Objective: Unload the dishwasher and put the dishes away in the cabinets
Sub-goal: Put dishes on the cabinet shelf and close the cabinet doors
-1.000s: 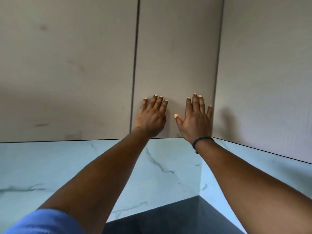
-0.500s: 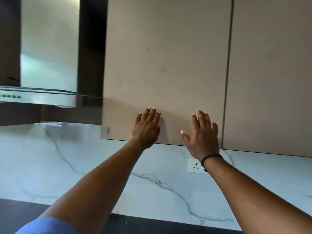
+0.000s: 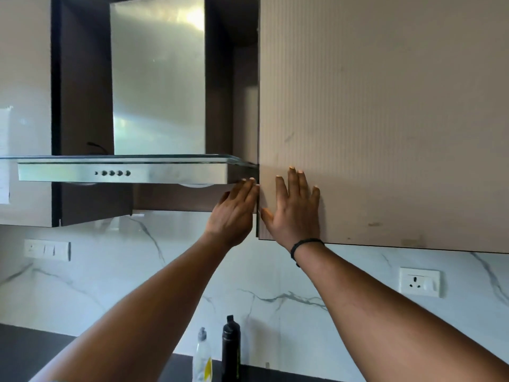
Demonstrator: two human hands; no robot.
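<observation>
Half a second ago both hands lay flat on the middle of the cupboard door; now they sit at its lower left corner, and the view has swung left to take in the whole cooker hood (image 3: 124, 172). The cupboard door (image 3: 385, 119) hangs above the table, its long axis upright and its ribbed face turned toward the person. Its left edge stands just beside the hood's right end.

The right hand (image 3: 296, 209) is spread, palm flat against the door face near that corner, with a dark band (image 3: 305, 244) on the wrist. The left hand (image 3: 235, 213) has its fingers pressed together and pointing up, their tips at the door's left edge; whether they curl behind the edge cannot be told.

Below, at the back edge of the dark table (image 3: 19, 351), a clear bottle (image 3: 202, 357) and a black bottle (image 3: 230, 351) stand side by side against the marble wall (image 3: 137, 285). A socket (image 3: 420, 282) sits on the wall under the door's right part.
</observation>
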